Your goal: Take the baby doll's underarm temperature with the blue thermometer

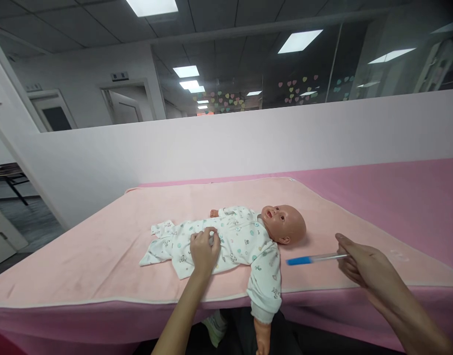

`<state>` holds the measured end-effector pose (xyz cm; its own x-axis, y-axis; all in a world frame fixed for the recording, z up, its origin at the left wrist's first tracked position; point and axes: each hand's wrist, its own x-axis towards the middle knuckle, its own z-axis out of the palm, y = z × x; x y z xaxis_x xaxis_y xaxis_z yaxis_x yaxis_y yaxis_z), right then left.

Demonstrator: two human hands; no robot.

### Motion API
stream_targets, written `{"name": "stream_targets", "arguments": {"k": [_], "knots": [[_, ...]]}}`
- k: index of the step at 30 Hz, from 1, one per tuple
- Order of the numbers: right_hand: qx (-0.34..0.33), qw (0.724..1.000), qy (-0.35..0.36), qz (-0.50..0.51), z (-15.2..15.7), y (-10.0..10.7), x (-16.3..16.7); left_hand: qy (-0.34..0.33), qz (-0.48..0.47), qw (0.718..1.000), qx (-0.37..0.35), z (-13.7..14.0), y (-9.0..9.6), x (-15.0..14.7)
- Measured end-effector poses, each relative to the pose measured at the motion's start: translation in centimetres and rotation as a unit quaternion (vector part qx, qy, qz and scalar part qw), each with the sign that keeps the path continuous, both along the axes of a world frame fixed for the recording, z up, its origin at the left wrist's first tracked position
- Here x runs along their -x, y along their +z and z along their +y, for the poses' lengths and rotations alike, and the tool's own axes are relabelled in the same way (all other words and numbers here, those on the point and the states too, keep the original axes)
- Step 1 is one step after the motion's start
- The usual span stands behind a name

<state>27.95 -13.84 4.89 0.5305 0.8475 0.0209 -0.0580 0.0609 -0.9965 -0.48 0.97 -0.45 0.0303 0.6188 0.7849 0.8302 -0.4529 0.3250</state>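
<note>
A bald baby doll (285,222) lies on its back, with its head to the right. It wears a white onesie (229,236) with a small coloured print. My left hand (204,246) rests on the doll's middle, fingers curled and closed on a bit of the white cloth. Off to the right of the doll's head, my right hand (363,259) is closed around one end of a slim clear stick with a blue end (300,260). The blue end points left, toward the doll's shoulder. One doll arm (265,291) hangs over the near edge.
A peach blanket (111,246) lies under the doll, over a pink cover (396,192). The near edge drops toward my legs. A white low wall (248,143) with glass above stands behind. A dark table (12,177) is at far left.
</note>
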Motion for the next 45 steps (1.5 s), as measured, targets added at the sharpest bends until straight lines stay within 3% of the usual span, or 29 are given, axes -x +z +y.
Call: {"name": "stream_targets", "arguments": {"k": [26, 34, 45], "knots": [[-0.005, 0.995, 0.034, -0.098, 1.2, 0.5, 0.3, -0.004, 0.001, 1.000, 0.001, -0.1, 0.1, 0.0], [-0.020, 0.996, 0.085, -0.008, 0.9, 1.3, 0.7, -0.005, 0.001, 1.000, 0.002, -0.1, 0.2, 0.0], [0.004, 0.994, 0.106, -0.011, 0.5, 1.3, 0.3, -0.004, 0.003, 1.000, -0.004, -0.1, 0.1, 0.0]]}}
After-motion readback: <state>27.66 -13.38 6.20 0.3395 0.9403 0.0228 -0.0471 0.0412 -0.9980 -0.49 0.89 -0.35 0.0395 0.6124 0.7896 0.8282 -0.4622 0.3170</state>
